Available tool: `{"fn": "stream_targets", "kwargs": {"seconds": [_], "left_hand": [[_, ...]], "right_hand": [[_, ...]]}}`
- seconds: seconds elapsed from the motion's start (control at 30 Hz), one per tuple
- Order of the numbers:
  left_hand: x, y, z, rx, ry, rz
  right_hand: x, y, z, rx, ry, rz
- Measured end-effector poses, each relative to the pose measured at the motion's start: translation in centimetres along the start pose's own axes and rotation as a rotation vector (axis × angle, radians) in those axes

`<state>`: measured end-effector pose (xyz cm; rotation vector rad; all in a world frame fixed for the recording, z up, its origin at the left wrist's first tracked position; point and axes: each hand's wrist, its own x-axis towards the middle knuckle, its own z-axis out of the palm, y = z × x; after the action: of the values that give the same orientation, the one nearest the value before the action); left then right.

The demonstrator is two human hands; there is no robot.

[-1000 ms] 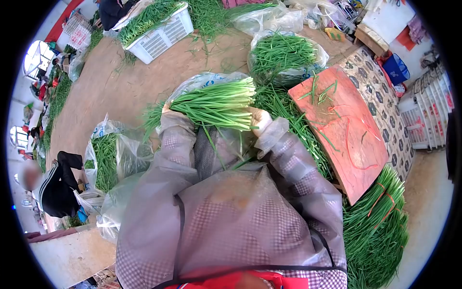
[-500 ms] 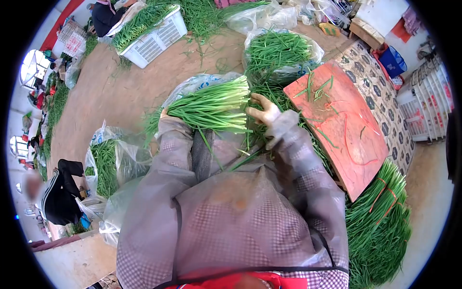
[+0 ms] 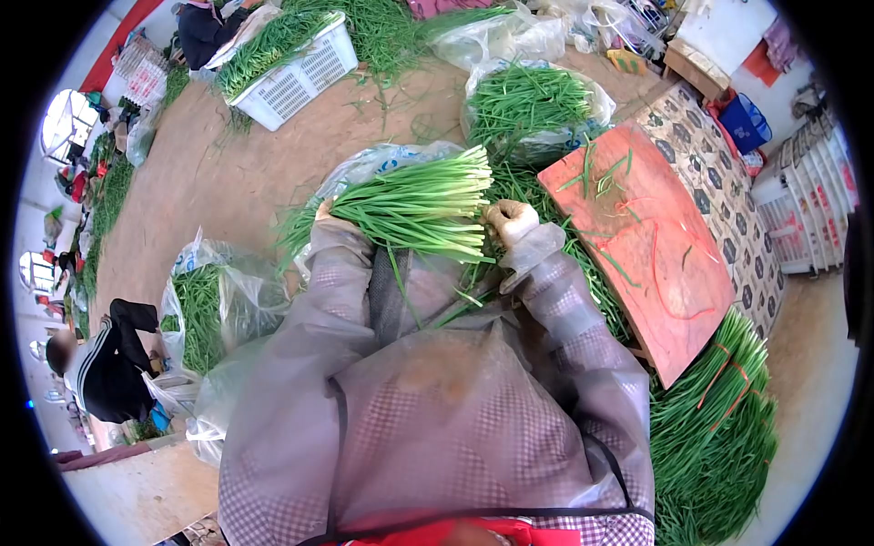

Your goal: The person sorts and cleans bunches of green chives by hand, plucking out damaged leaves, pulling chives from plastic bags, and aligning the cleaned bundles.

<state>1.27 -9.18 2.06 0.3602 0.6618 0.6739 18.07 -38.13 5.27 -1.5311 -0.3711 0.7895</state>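
Observation:
A thick bunch of garlic chives [image 3: 419, 205] lies crosswise in front of me, its pale stem ends to the right. My left hand [image 3: 327, 211] grips it near the leafy end, with most of the fingers hidden under the leaves. Just right of the pale ends is my right hand [image 3: 512, 221], its fingers curled closed; whatever they may hold is too small to make out. Beneath the bunch shows a plastic bag [image 3: 350, 171], and a few loose stalks [image 3: 451, 314] hang over my lap.
At my right, a reddish board [image 3: 651, 246] carries scraps and red ties. Tied chive bundles [image 3: 719, 428] lie below it. Ahead are an open bag of chives [image 3: 533, 100] and a white crate [image 3: 296, 82]. A person in black [image 3: 114, 364] sits at left beside another bag [image 3: 196, 314].
My right hand has gone from spread fingers by the stem ends to curled fingers, a little lower and to the right. The bunch and my left hand have shifted slightly right.

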Motion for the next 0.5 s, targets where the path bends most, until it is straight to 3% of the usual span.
{"fn": "stream_targets", "kwargs": {"seconds": [0.3,0.37,0.43,0.5], "left_hand": [[0.1,0.1,-0.2,-0.032,-0.013,-0.001],[0.1,0.2,-0.2,-0.038,-0.014,0.002],[0.0,0.5,-0.1,-0.037,-0.012,0.005],[-0.3,0.5,-0.1,-0.034,-0.009,-0.003]], "right_hand": [[-1.3,0.6,-1.8,-0.071,0.052,-0.013],[-2.2,-0.1,-3.8,0.125,-0.003,0.029],[-4.1,-2.0,-3.5,0.093,-0.194,0.112],[-5.9,-2.9,-1.5,-0.217,-0.336,-0.039]]}}
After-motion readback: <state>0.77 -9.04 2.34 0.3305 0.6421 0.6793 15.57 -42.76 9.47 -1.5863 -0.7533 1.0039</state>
